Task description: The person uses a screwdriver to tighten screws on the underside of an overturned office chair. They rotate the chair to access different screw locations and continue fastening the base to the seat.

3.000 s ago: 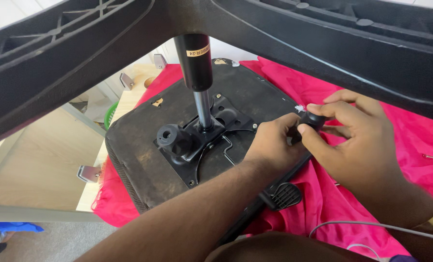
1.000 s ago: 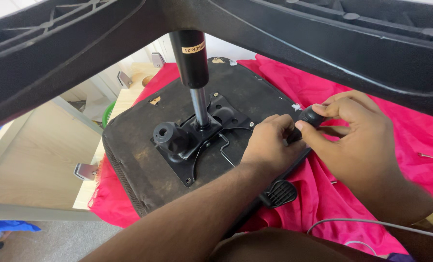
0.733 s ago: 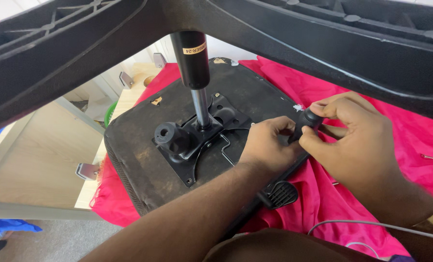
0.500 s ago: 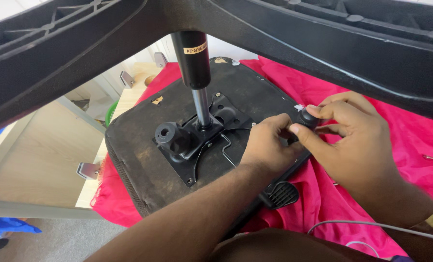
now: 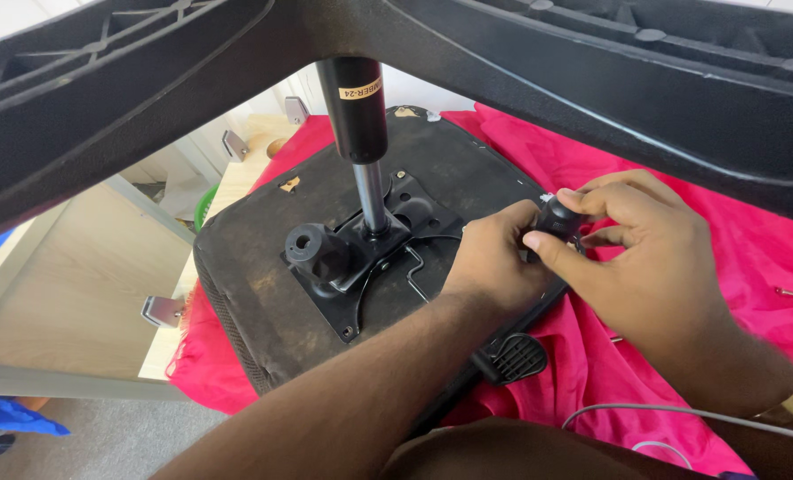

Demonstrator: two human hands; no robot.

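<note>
- Seat (image 5: 263,293): black, dusty brown smudges.
- Cloth (image 5: 752,258): bright pink-red.
- Knob (image 5: 559,218): black.
- Gas cylinder (image 5: 354,107): black, yellow label.
- Desk (image 5: 59,302): pale wood.

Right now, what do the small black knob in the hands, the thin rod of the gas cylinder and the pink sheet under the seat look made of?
Small black knob, pinched by both hands: probably moulded plastic, matte with a dull sheen. Thin rod of the gas cylinder: polished metal, bright and reflective. Pink sheet: woven cloth, since it folds and wrinkles softly.

Bare forearms, no sleeves — a gold bracelet (image 5: 792,402) (right wrist) only.
</note>
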